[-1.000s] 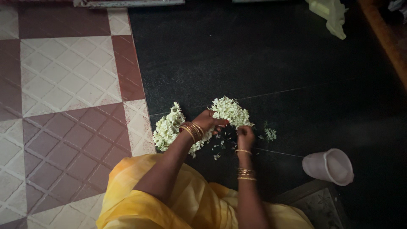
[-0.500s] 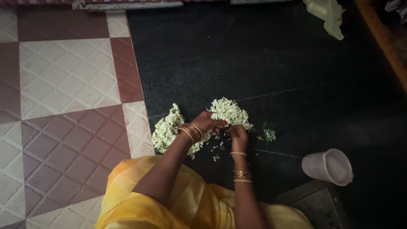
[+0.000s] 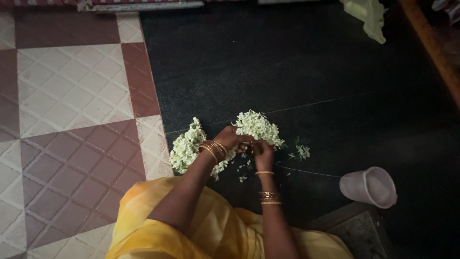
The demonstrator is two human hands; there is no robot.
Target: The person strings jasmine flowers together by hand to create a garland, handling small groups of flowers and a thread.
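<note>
While a person in a yellow garment (image 3: 191, 230) sits on the floor, the head camera looks straight down on two hands meeting over a heap of small white flowers (image 3: 258, 125) spread on the dark stone floor (image 3: 297, 62). The heap runs in a curved band, its long axis lying roughly left to right across the frame, from a thicker clump (image 3: 187, 146) beside the red and cream tiles (image 3: 72, 96) to a rounded mound at the far end of the hands. The left hand (image 3: 232, 138), wrist ringed with gold bangles (image 3: 215, 149), lies across the middle of the band with its fingers curled inward toward the right hand; flowers show on both sides of it and under the wrist. The right hand (image 3: 262, 149), also wearing bangles (image 3: 269, 196) along the forearm, sits just below the mound, its fingers bunched and pinched together where they meet those of the left. Both hands appear closed on something small between them, though what it is cannot be made out in the dim light. Loose blossoms (image 3: 244, 170) lie scattered just below the hands, and a small sprig (image 3: 301, 151) rests to the right of the mound. A pale plastic cup (image 3: 369, 187) lies tipped on its side well apart, and a pale green cloth (image 3: 366, 17) lies at the top edge.
</note>
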